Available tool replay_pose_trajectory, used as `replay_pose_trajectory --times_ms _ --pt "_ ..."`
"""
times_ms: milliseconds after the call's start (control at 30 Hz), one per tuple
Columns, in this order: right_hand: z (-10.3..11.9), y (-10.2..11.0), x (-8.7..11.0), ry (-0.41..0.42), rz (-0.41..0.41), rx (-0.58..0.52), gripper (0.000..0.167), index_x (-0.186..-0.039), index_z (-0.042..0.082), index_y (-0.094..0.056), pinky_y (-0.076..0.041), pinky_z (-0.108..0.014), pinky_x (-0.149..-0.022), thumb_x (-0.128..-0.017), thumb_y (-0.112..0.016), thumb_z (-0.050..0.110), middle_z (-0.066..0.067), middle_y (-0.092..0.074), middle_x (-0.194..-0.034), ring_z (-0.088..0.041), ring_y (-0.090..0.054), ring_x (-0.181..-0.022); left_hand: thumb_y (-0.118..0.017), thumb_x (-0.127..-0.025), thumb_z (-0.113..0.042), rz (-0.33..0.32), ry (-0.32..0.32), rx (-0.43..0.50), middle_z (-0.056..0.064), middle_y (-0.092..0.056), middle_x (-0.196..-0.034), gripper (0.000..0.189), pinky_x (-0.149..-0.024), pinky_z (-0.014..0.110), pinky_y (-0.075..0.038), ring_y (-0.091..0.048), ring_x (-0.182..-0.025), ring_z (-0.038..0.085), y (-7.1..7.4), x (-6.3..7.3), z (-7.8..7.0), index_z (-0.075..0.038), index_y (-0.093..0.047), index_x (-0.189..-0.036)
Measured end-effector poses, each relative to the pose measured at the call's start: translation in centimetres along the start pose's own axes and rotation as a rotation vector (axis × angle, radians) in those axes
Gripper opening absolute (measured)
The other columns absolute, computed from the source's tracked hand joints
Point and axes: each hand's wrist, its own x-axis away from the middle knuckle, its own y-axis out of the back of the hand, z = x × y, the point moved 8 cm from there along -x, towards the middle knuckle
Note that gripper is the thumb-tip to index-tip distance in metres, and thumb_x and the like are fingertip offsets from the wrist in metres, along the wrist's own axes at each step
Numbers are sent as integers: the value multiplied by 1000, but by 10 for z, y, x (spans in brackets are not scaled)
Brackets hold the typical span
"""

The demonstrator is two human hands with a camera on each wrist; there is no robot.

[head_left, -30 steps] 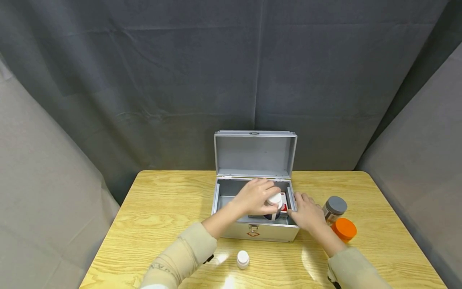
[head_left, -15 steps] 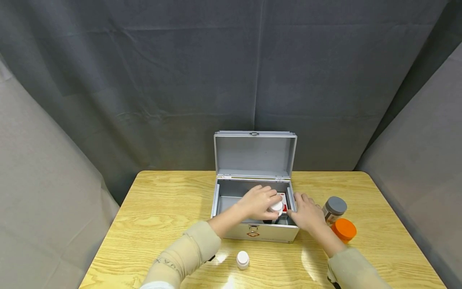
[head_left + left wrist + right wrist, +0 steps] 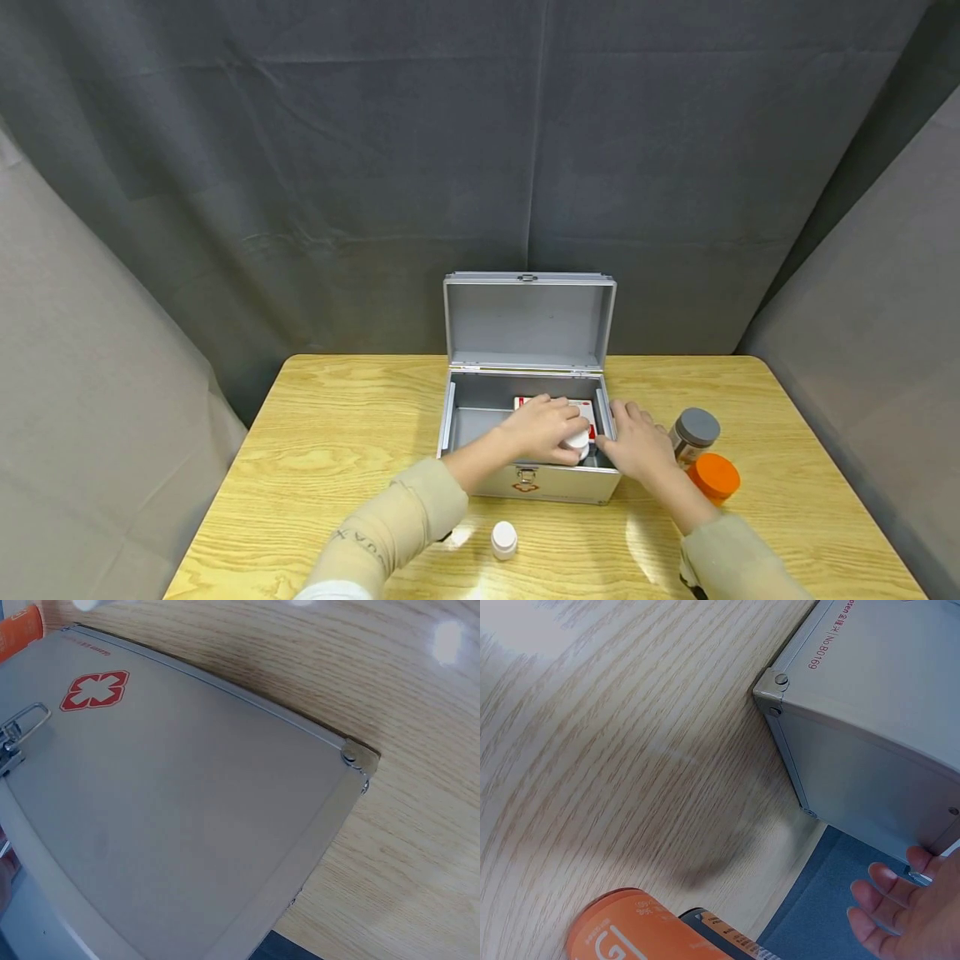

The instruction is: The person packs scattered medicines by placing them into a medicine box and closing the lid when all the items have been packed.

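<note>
A silver first-aid case stands on the table with its lid raised; a red cross emblem marks its front in the left wrist view. My left hand reaches inside near the right end, gripping a bottle by its white cap; the bottle's body is mostly hidden by the hand and the case wall. Just behind that hand lies a white and red box. My right hand rests on the case's right rim, its fingers spread along the outside in the right wrist view.
Right of the case stand a grey-lidded jar and an orange-lidded container, close to the right forearm. A small white bottle stands in front of the case. Grey curtains enclose the wooden table.
My left hand has moved lower and slightly toward me with the bottle, sinking it deeper into the case. More of the white and red box shows now. The right hand stays in place.
</note>
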Motion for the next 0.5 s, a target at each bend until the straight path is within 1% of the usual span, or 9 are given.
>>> replay_pose_trajectory --times_ms 167,367,500 --pt "0 1 0 -2 0 -2 63 -130 0 -36 -39 -61 -75 -81 -55 35 -26 -46 -118 -44 -48 -102 -51 -83 -52 20 -9 16 -8 -58 -112 44 -80 25 -43 -52 -103 8 -6 -2 0 -24 -56 -117" --pt "0 2 1 0 -7 -1 64 -130 0 -36 -39 -60 -75 -81 -55 36 -26 -46 -118 -44 -48 -102 -51 -84 -52 66 -22 24 -7 -57 -116 47 -85 26 -43 -50 -108 9 -17 -5 0 -23 -54 -120" --pt "1 1 0 5 -9 0 64 -130 0 -36 -40 -60 -74 -80 -55 36 -26 -47 -117 -44 -48 -101 -52 -84 -52 81 -29 29 -8 -57 -116 45 -85 26 -44 -50 -108 9 -20 -5 1 -23 -54 -119"
